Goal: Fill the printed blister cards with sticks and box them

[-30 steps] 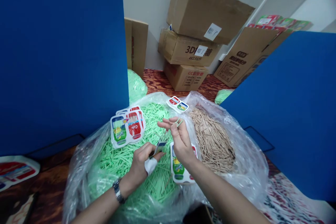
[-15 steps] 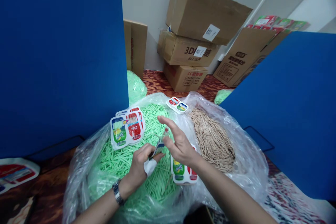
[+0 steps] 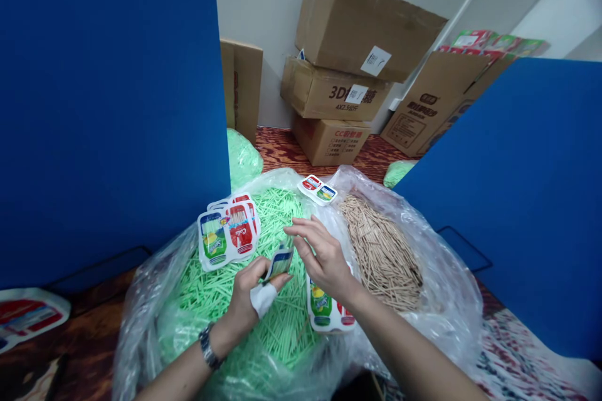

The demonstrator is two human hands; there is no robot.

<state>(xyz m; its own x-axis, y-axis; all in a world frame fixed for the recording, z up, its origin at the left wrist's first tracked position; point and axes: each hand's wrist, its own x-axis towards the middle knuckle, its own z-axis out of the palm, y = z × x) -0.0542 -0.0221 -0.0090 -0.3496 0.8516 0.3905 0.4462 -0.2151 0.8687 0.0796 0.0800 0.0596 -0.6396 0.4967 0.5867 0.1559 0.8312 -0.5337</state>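
Note:
My left hand (image 3: 249, 296), a watch on its wrist, is closed round a small printed packet (image 3: 281, 262) held tilted; its far side is hidden. My right hand (image 3: 322, 255) is open with fingers apart just right of that packet, holding nothing that I can see. Beneath both hands lies a heap of thin green candy-like sticks (image 3: 277, 207) in a clear plastic bag. Close under my right wrist is a Sprite and Cola twin packet (image 3: 320, 301). More of these packets (image 3: 226, 235) lie overlapped on the green sticks, left of my hands.
Brown sticks (image 3: 383, 250) fill the bag's right side. Another twin packet (image 3: 318, 190) lies at the back between the heaps. Blue panels (image 3: 108, 106) flank the bags. Stacked cardboard boxes (image 3: 338, 84) stand behind, with a taller carton (image 3: 418, 113) to their right.
My right hand has turned and its fingers have come down closer together, still beside the packet. The packet in my left hand shows more of its printed face. The other packets stay put.

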